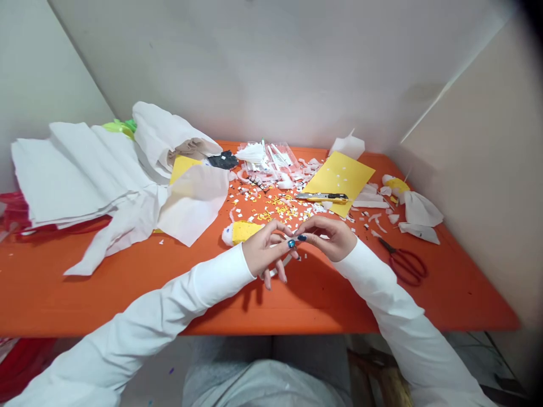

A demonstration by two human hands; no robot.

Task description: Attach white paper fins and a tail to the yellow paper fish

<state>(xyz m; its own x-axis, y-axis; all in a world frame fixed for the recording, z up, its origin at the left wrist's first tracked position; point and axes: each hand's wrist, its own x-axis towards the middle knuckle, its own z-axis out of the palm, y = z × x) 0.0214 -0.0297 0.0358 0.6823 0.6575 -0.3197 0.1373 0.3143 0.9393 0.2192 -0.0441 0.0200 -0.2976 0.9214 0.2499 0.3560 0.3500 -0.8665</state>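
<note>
Above the front middle of the orange table [139,305], my left hand [268,249] and my right hand [328,234] meet, thumbs and forefingers pinched together. Between them is a thin white strip [287,260], apparently paper, whose loose end curls below the left fingers. The fingers cover most of it. Just beyond my left hand lies a small yellow-wrapped figure [245,232] with a white rounded end and a blue dot. A yellow box cutter [324,197] rests past my right hand, and red-handled scissors [405,264] lie to its right.
White sheets [85,169] and a white roll [169,133] pile up at the left. Yellow and white scraps [280,208] litter the middle, before a clear tray [282,157] of pens. Yellow card [339,175] and a second yellow-and-white figure [396,184] lie on the right, near the wall.
</note>
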